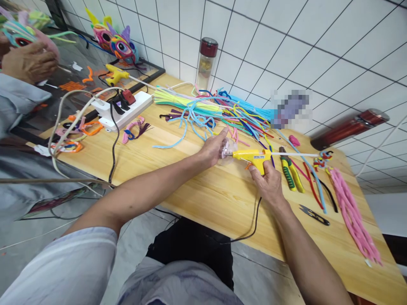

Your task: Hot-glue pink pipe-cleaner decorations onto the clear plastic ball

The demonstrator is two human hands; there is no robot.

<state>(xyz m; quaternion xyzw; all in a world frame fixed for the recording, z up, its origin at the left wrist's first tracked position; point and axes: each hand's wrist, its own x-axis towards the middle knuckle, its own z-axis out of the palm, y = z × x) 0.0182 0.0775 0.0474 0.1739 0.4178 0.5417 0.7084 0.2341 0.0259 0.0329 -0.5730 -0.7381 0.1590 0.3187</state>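
Observation:
My right hand (269, 183) is wrapped round the handle of a yellow hot glue gun (254, 156), one finger at its orange trigger. A long white glue stick (294, 155) juts from the gun's back end. The nozzle points left, close to a small clear and pale purple piece (226, 150) pinched in my left hand (214, 148); whether they touch, I cannot tell. What exactly the piece is does not show. Just beyond my left hand lies a tangle of light blue pipe cleaners (197, 116). Pliers with green and yellow handles (290, 171) lie right of my right hand.
Bundled pipe cleaners (187, 101) lie along the wall near a clear bottle (206, 65). A red flask (349, 127), thread snips (314, 214) and pink strands (354, 216) are at right. Left are a power strip (127, 111), cords, another glue gun (116, 75) and a co-worker's hand (30, 62).

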